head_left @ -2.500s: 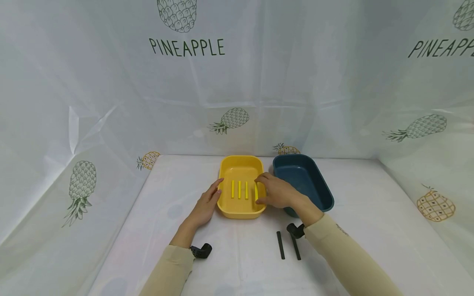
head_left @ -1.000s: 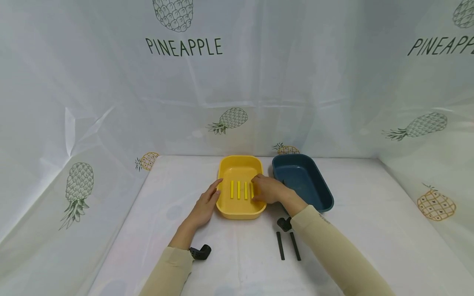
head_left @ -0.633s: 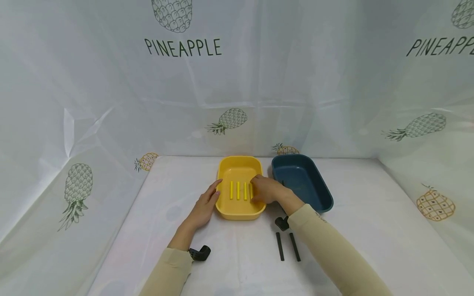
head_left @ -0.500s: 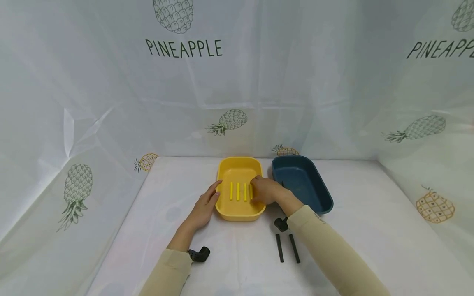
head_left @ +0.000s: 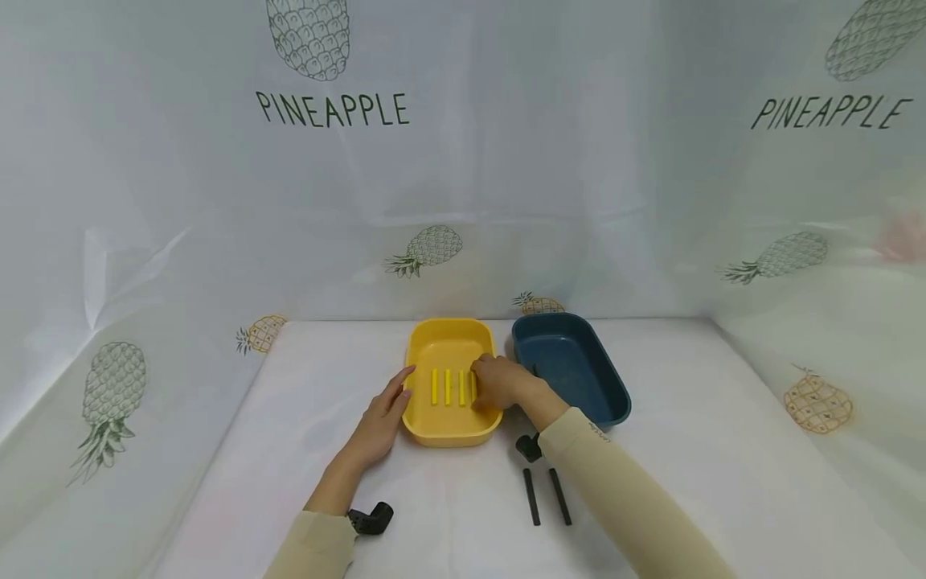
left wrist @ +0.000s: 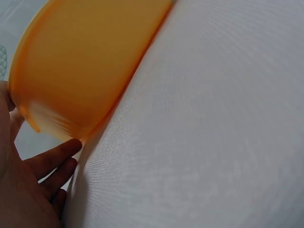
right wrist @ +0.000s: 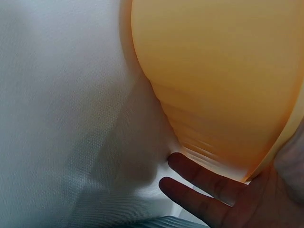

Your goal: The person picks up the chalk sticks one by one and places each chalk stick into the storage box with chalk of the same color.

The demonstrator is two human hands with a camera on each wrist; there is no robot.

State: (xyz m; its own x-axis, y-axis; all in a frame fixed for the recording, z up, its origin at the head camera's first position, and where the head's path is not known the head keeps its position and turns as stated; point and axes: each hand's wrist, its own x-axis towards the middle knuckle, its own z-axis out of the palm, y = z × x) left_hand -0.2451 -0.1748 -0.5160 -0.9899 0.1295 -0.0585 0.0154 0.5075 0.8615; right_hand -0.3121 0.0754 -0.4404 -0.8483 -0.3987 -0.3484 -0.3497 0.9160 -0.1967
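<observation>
A yellow tray [head_left: 450,438] holds several thin yellow sticks standing side by side in a row across its floor. The right hand [head_left: 499,383] reaches over the tray's right wall, thumb and forefinger at the two ends of the rightmost yellow stick [head_left: 473,387]. In the right wrist view, two other fingers [right wrist: 204,178] extend outside the tray wall. The left hand [head_left: 378,420] rests at the tray's left side, one finger and the thumb at the rim. Its remaining fingers [left wrist: 54,159] reach along the outer wall in the left wrist view.
A dark blue tray [head_left: 612,394] stands right of the yellow one, partly behind the right arm, with a dark piece [head_left: 534,371] near its left wall. Two black sticks [head_left: 531,497] lie on the white table [head_left: 434,539]. A pineapple-print sheet [head_left: 506,185] hangs behind.
The right hand has moved left, bringing the rightmost yellow stick nearer to the other sticks. The left hand keeps its place on the tray. The head view has shifted slightly.
</observation>
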